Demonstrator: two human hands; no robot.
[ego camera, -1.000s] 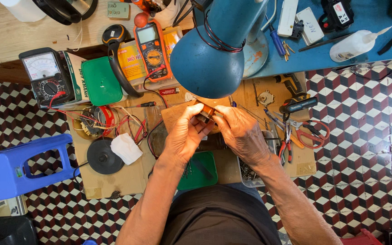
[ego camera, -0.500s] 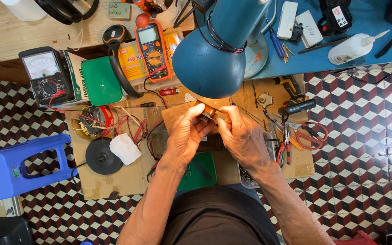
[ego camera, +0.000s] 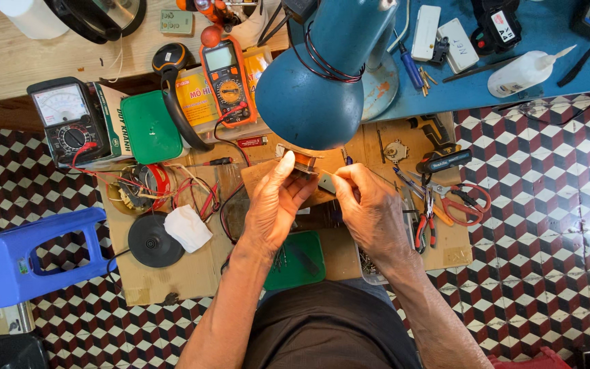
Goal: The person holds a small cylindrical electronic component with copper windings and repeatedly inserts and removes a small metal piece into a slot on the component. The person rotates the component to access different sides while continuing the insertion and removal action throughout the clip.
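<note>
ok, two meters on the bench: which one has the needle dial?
The black analog meter at far left: white needle scale and a red lead plugged in. The orange-cased meter beside the blue lamp has a digital screen.

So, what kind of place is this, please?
Probably an electronics repair workbench: an analog multimeter, an orange digital multimeter and a teal desk lamp stand above both hands, which hold a small copper-wound part.

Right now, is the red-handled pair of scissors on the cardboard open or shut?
Open: the red-handled scissors lie flat on the cardboard with their handle loops spread apart.
</note>
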